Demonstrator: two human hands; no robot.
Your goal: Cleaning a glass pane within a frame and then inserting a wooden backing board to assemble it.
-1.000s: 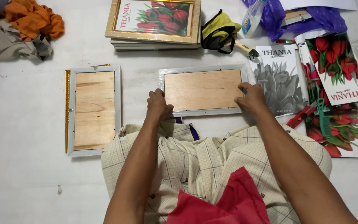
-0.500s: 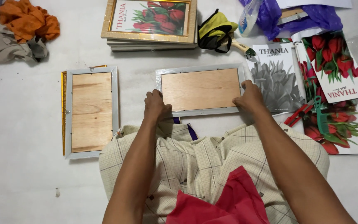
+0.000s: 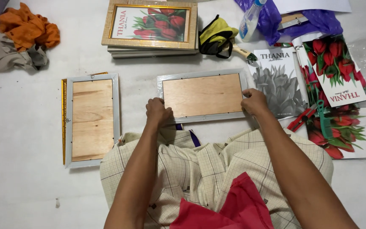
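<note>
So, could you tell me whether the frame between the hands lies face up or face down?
Face down: the frame shows its plywood backing.
</note>
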